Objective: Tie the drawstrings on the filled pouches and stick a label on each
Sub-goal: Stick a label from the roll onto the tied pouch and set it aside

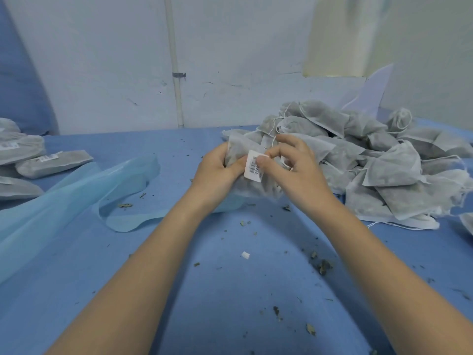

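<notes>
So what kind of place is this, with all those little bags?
Probably a small packing workshop, where herbs or tea get bagged by hand. A big pile of filled pouches waits on the blue table cover, labelled pouches lie stacked on the left, and the hands are sticking a barcode label on another.

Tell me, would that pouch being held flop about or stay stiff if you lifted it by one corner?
Probably floppy: the pouch sags and creases between the hands, left and right. Its thin fabric shows loose bits inside, so the filling likely shifts. It looks light, and unlikely to roll.
</notes>
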### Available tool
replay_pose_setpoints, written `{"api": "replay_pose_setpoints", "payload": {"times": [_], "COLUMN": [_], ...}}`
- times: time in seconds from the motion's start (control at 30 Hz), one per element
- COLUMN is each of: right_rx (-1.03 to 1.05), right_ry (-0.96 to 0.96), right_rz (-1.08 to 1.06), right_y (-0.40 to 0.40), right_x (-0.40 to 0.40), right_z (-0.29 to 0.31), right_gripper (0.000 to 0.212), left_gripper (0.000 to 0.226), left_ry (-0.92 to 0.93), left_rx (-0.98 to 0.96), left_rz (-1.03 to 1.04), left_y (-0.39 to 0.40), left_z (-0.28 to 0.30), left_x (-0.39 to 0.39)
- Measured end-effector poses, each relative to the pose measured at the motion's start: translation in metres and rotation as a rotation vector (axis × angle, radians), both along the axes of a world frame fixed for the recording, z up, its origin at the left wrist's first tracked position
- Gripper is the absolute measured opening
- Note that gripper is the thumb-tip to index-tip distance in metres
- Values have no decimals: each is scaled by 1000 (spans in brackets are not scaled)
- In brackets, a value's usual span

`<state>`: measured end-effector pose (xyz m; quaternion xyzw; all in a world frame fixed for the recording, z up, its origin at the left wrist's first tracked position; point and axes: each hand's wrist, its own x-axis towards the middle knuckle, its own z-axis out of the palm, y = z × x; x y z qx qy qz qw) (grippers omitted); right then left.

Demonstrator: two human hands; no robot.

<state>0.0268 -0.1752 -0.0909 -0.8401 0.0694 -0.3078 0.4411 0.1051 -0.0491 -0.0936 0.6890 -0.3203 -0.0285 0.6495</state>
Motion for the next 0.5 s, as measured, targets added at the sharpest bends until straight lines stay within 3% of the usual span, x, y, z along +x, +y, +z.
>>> {"api": "replay_pose_setpoints", "payload": {"times": [0.2, 0.27, 0.33, 0.4, 0.5], "right_rx": [-21, 37, 167, 234, 315], "right_ry": [-52, -78, -70, -47, -49], "right_rz": [-26, 5, 58, 107, 98], "right_y": [-4, -6, -10, -12, -11], "right_x": [0, 0, -1, -1, 3], "right_z": [1, -1, -2, -4, -8], "right_gripper": [12, 32, 54, 43, 16], "left_gripper": [11, 10, 29, 44, 48], "left_ry": [138, 182, 182, 172, 129], "left_rx": [-90, -115, -107, -80, -25], "left_rz": [-28, -57, -88, -119, -157], "left_y": [-4, -4, -3, -3, -5], "left_z": [-1, -2, -2, -1, -1], "left_x": [-3, -4, -5, -7, -9]}}
